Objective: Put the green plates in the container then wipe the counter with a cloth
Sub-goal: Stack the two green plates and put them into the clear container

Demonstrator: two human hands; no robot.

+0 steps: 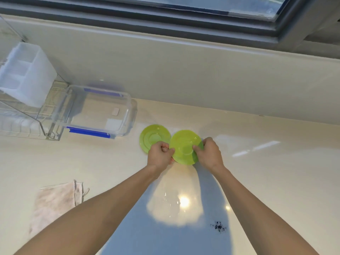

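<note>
Two green plates sit near the middle of the cream counter (257, 162). The right plate (184, 146) is tilted up and overlaps the left plate (152, 137), which lies flat. My left hand (160, 155) pinches the right plate's left edge, and my right hand (209, 153) grips its right edge. A clear plastic container (127, 100) with blue clips stands to the left of the plates, with no lid on it. A pale pink cloth (55, 203) lies on the counter at the lower left, apart from both hands.
A wire dish rack (24, 124) with a white cutlery holder (29, 74) stands at the far left, touching the container. A dark speckled stain (218, 226) marks the counter at the lower right. A wall and window ledge run along the back.
</note>
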